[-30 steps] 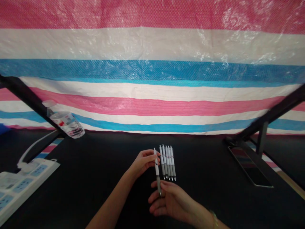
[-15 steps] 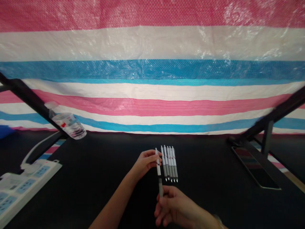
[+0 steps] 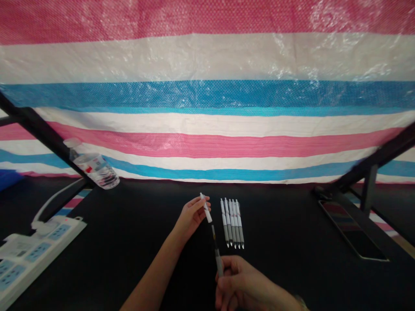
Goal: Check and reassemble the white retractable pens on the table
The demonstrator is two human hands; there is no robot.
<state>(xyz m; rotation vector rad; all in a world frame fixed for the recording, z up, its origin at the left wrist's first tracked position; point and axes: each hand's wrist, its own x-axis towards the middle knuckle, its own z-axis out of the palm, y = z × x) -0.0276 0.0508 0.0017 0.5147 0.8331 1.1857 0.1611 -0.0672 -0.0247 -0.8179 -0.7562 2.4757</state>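
Between the thumb and fingers of my left hand [image 3: 192, 218] is the white upper barrel [image 3: 207, 214] of a pen, tilted with its clicker end away from me. My right hand [image 3: 238, 280] pinches the grey grip section [image 3: 218, 264] of the same pen, and a thin refill [image 3: 213, 235] sticks up out of it. The refill's end lies just below the barrel's open end, apart from it. To the right, several white pens [image 3: 231, 220] with grey grips lie side by side on the black table [image 3: 275, 259], tips toward me.
A white power strip [image 3: 42, 246] with a plugged-in cable occupies the left. A clear plastic bottle [image 3: 97, 169] leans near the black frame bar [image 3: 48, 134]. On the right lies a dark phone [image 3: 352, 229] beside another bar. A striped plastic sheet [image 3: 207, 129] hangs behind the table.
The pen's two halves have come further apart, uncovering the refill. My left hand has moved left and slightly away with the barrel; my right hand has shifted slightly right and nearer.
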